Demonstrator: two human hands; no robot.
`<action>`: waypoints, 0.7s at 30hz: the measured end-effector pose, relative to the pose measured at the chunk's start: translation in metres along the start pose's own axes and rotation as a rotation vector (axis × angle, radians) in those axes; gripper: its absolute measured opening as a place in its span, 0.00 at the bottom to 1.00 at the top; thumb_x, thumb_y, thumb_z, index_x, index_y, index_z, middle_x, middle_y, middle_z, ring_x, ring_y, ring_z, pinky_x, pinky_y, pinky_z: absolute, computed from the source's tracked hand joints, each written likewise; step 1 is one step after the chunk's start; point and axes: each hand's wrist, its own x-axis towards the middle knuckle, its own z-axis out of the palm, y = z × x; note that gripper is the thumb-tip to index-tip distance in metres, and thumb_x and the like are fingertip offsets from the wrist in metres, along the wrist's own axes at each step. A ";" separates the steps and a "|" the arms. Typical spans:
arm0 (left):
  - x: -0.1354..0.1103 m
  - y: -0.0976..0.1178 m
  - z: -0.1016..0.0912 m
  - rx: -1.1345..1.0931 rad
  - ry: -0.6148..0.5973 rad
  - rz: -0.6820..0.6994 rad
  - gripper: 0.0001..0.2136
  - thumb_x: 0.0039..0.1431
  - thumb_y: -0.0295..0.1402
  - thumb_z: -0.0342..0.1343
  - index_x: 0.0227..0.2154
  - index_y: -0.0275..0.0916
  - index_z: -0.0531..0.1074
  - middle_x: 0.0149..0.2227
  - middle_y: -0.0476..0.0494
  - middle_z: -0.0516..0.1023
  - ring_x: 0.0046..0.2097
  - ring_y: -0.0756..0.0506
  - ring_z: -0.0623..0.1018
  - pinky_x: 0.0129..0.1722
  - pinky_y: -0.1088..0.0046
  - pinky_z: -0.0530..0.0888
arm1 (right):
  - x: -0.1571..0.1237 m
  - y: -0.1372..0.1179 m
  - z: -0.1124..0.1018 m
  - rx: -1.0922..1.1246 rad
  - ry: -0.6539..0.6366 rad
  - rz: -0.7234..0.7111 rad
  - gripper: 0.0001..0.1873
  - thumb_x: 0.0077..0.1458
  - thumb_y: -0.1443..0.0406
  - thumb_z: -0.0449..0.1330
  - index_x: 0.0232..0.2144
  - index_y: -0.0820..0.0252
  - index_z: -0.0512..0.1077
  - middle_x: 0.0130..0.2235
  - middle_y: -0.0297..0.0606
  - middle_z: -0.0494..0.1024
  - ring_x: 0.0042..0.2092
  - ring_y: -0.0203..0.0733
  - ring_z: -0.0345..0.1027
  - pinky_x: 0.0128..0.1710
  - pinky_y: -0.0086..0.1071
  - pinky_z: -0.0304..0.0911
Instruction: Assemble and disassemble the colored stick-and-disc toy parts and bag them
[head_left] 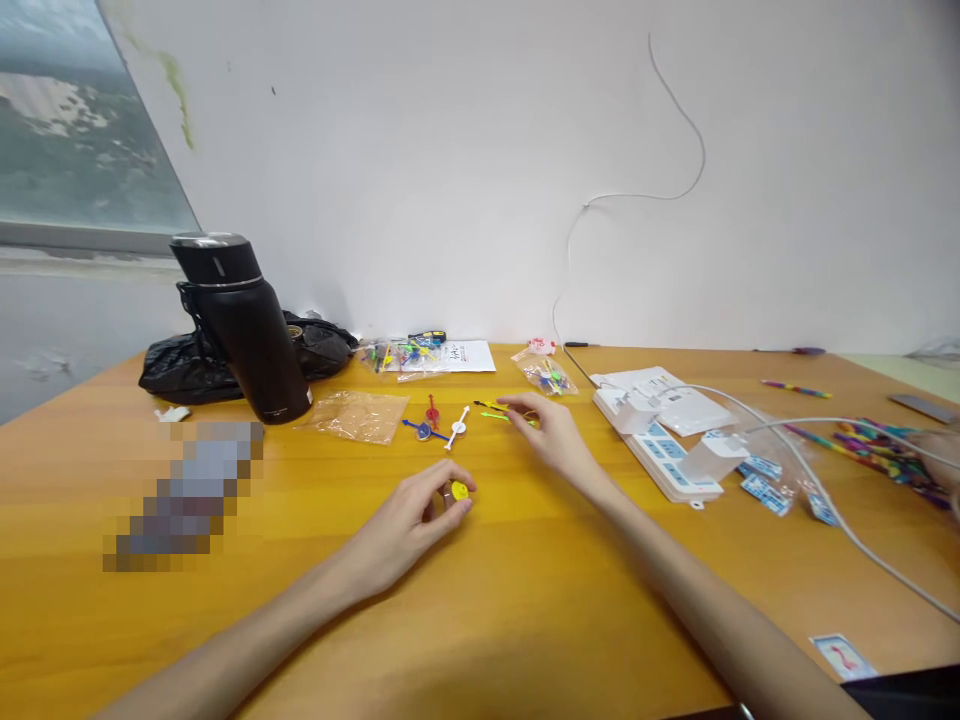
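Note:
My left hand [424, 510] is closed, pinching a small round yellow plastic piece [460, 490] between thumb and fingers just above the table. Farther forward, my right hand [551, 430] stretches its fingers over a green arrow [493, 416] and a black arrow [480, 404]; whether the fingertips touch them I cannot tell. Between and beyond my hands lie a red arrow spinner [433, 412], a blue arrow spinner [424, 432] and a white arrow spinner [458, 428], close together on the wood.
To the left stand a black bottle [255, 345] and a black plastic bag [176, 370]. Clear bags [551, 375] of coloured parts lie at the back. On the right are a power strip [667, 460] with cables and another person's hand [941, 455] by colourful pens [885, 450].

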 end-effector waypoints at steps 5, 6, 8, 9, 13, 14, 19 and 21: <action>0.005 -0.011 0.003 -0.290 -0.018 -0.060 0.11 0.66 0.40 0.57 0.45 0.40 0.68 0.45 0.43 0.78 0.33 0.51 0.68 0.35 0.74 0.66 | 0.028 0.025 0.009 -0.148 -0.102 0.011 0.10 0.60 0.72 0.61 0.42 0.61 0.79 0.42 0.44 0.84 0.43 0.45 0.78 0.47 0.38 0.70; 0.006 -0.013 0.003 -0.351 -0.013 -0.070 0.11 0.65 0.40 0.58 0.44 0.39 0.68 0.48 0.41 0.78 0.34 0.51 0.70 0.37 0.74 0.67 | 0.032 0.029 0.012 -0.148 -0.113 0.011 0.10 0.59 0.73 0.61 0.41 0.61 0.79 0.42 0.44 0.84 0.43 0.45 0.78 0.47 0.37 0.70; 0.009 -0.017 0.002 -0.412 0.007 -0.080 0.12 0.63 0.40 0.61 0.42 0.39 0.68 0.50 0.40 0.77 0.38 0.50 0.72 0.41 0.73 0.68 | 0.037 0.035 0.017 -0.150 -0.108 0.006 0.10 0.58 0.72 0.62 0.41 0.60 0.79 0.43 0.43 0.83 0.44 0.45 0.77 0.48 0.37 0.69; 0.010 -0.019 0.001 -0.420 0.019 -0.083 0.13 0.62 0.40 0.62 0.42 0.39 0.69 0.49 0.40 0.77 0.39 0.50 0.72 0.41 0.73 0.68 | 0.039 0.035 0.019 -0.149 -0.087 0.002 0.09 0.59 0.72 0.62 0.41 0.60 0.79 0.43 0.43 0.83 0.45 0.45 0.77 0.49 0.38 0.69; 0.012 -0.024 0.000 -0.409 0.046 -0.114 0.15 0.60 0.42 0.63 0.45 0.39 0.72 0.41 0.45 0.77 0.39 0.48 0.73 0.41 0.73 0.68 | 0.033 0.017 0.021 -0.026 0.067 0.023 0.08 0.63 0.67 0.58 0.40 0.60 0.78 0.44 0.42 0.81 0.47 0.45 0.74 0.51 0.38 0.66; 0.013 -0.025 0.000 -0.415 0.048 -0.123 0.15 0.60 0.42 0.63 0.45 0.39 0.72 0.40 0.45 0.77 0.40 0.48 0.74 0.42 0.73 0.69 | 0.028 0.007 0.021 0.035 0.082 0.025 0.08 0.64 0.66 0.57 0.40 0.60 0.77 0.44 0.41 0.81 0.46 0.44 0.74 0.50 0.37 0.66; 0.016 -0.029 0.001 -0.538 0.078 -0.117 0.19 0.58 0.41 0.66 0.48 0.41 0.70 0.48 0.41 0.78 0.45 0.46 0.77 0.48 0.68 0.71 | -0.010 -0.053 0.014 0.224 -0.282 -0.152 0.14 0.70 0.58 0.54 0.52 0.54 0.73 0.44 0.38 0.78 0.43 0.39 0.71 0.44 0.32 0.66; 0.017 -0.031 0.001 -0.560 0.073 -0.105 0.20 0.57 0.41 0.67 0.49 0.41 0.70 0.50 0.40 0.77 0.46 0.45 0.78 0.50 0.67 0.72 | -0.022 -0.064 0.012 0.174 -0.413 -0.219 0.16 0.67 0.56 0.58 0.53 0.52 0.72 0.42 0.37 0.77 0.41 0.39 0.70 0.43 0.32 0.65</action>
